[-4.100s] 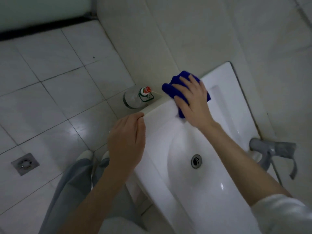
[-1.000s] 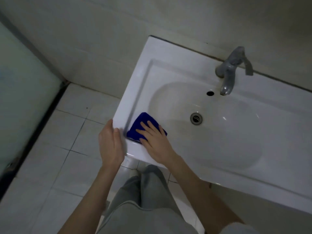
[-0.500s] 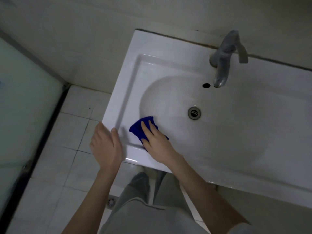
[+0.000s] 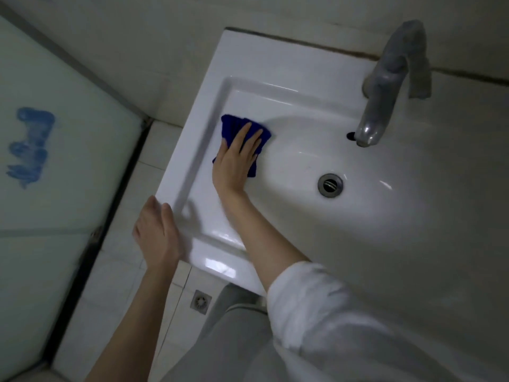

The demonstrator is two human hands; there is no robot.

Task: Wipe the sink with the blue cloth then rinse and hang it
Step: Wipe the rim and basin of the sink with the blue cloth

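On the sink's [image 4: 275,64] left ledge, my right hand [image 4: 234,164] presses the blue cloth [image 4: 231,126] flat, fingers spread; my left hand [image 4: 157,235] rests open on the rim.

basin [image 4: 303,166] right of cloth — open | tap [image 4: 385,86] overhangs back rim | drain [image 4: 330,185] — flush

One sink [image 4: 248,59], one tap [image 4: 385,86], one blue cloth [image 4: 231,126], two drains [image 4: 330,185] [image 4: 201,301], two hands (left hand [image 4: 158,235], right hand [image 4: 234,164]).
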